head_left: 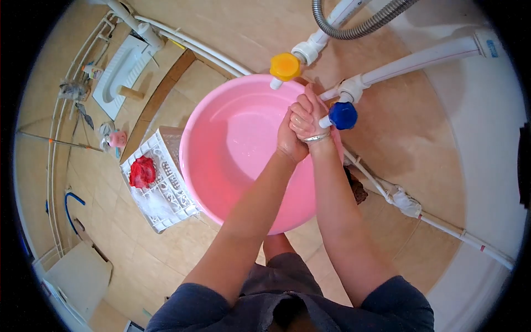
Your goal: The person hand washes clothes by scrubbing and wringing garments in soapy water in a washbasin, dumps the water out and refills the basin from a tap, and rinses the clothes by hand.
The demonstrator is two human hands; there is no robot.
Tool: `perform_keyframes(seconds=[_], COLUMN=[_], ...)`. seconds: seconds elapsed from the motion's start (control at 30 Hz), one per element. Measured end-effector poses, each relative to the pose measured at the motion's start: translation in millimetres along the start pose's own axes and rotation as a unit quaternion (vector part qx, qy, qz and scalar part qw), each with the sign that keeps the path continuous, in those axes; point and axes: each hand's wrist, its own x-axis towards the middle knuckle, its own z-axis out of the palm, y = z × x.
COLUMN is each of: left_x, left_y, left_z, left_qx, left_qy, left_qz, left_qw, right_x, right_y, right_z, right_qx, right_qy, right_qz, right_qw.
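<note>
Two hands, the left hand (290, 139) and the right hand (307, 113), were clasped together, fingers closed around each other, over the pink basin (221, 145) and just beside the blue tap (343, 115). A bracelet (317, 138) circled the right wrist. The basin stood below that and the yellow tap (285, 67), beside a white crate (176, 191) bearing a red bundle (142, 172).

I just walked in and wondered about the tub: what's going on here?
Someone has their left hand and right hand clasped together over a pink basin, beside the spout of the blue-handled tap. Both hands look wet, so they seem to be washing. A red cloth lies on a white crate beside the basin.
</note>
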Motion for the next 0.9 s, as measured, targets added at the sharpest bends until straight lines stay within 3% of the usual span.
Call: perform_keyframes(seconds=[0.07,0.1,0.13,0.17,0.2,0.23,0.27,0.33,0.37,0.4,0.43,0.47,0.53,0.57,0.6,0.67,0.7,0.73,0.77,0.8,0.83,0.9], left_x=[7.3,9.9,12.5,15.0,16.9,19.7,21.2,27.6,31.3,35.1,31.9,27.4,32.9,40.9,46.0,37.0,31.9,27.7,22.8,25.4,23.4,3.6], left_y=[-14.1,-18.1,-20.8,-22.5,-23.3,-23.3,-24.3,-27.9,-29.4,-29.2,-22.3,-12.0,-8.2,-9.3,-9.3,-11.1,-4.8,-5.9,-7.0,-3.6,-1.2,7.4], left_z=[-5.0,-7.7,-10.6,-13.7,-15.8,-17.3,-19.0,-24.2,-25.7,-26.4,-21.3,-16.9,-12.0,-11.1,-8.7,-16.9,-28.5,-32.1,-34.4,-17.6,-6.4,2.7], left_qx=[-0.02,-0.038,-0.037,-0.028,-0.019,-0.01,-0.001,0.007,0.035,0.064,0.064,0.411,0.699,0.548,0.371,0.406,0.567,0.631,0.677,0.428,0.126,0.21], left_qy=[-0.035,-0.07,-0.067,-0.034,-0.002,0.029,0.061,0.092,0.054,0.014,0.014,0.066,0.103,0.147,0.184,0.184,0.045,-0.036,-0.107,-0.032,0.058,0.011], left_qz=[0.039,0.076,0.08,0.076,0.072,0.068,0.064,0.061,0.026,-0.011,-0.011,0.055,0.114,0.02,-0.075,-0.09,0.074,0.14,0.215,0.083,-0.065,-0.052], left_qw=[0.998,0.994,0.994,0.996,0.997,0.997,0.996,0.994,0.998,0.998,0.998,0.908,0.699,0.824,0.907,0.891,0.819,0.762,0.695,0.9,0.988,0.976], right_x=[-2.4,-4.8,-5.7,-6.1,-6.3,-9.2,-11.2,-11.9,-16.3,-19.3,-27.0,-36.2,-49.8,-50.9,-49.6,-53.1,-46.0,-43.3,-39.5,-33.9,-31.6,-31.8], right_y=[-0.2,-0.2,2.3,7.0,10.6,6.5,5.3,2.1,-3.1,0.2,7.7,16.7,43.7,46.8,48.6,50.9,37.0,23.1,9.3,-4.3,-6.9,-7.9], right_z=[8.5,17.1,11.3,2.3,-0.4,1.7,-1.4,-4.3,-3.5,2.8,9.7,14.9,21.5,26.0,38.0,35.9,17.5,0.0,-15.3,-24.7,-15.9,5.5], right_qx=[-0.145,-0.271,-0.269,-0.485,-0.673,-0.676,-0.675,-0.776,-0.82,-0.82,-0.865,-0.9,-0.887,-0.889,-0.888,-0.885,-0.907,-0.927,-0.918,-0.9,-0.899,-0.893], right_qy=[0.209,0.246,0.245,0.276,0.29,0.324,0.323,0.234,0.194,0.192,0.112,0.033,-0.05,-0.051,-0.066,-0.063,-0.038,-0.009,0.068,0.142,0.154,0.086], right_qz=[-0.052,-0.053,-0.05,-0.077,-0.1,-0.072,-0.07,-0.255,-0.258,-0.26,-0.252,-0.242,-0.239,-0.237,-0.234,-0.23,-0.225,-0.212,-0.171,-0.136,-0.137,-0.093], right_qw=[0.966,0.929,0.93,0.826,0.673,0.658,0.66,0.528,0.473,0.473,0.42,0.36,0.391,0.388,0.391,0.399,0.355,0.31,0.353,0.39,0.387,0.433])
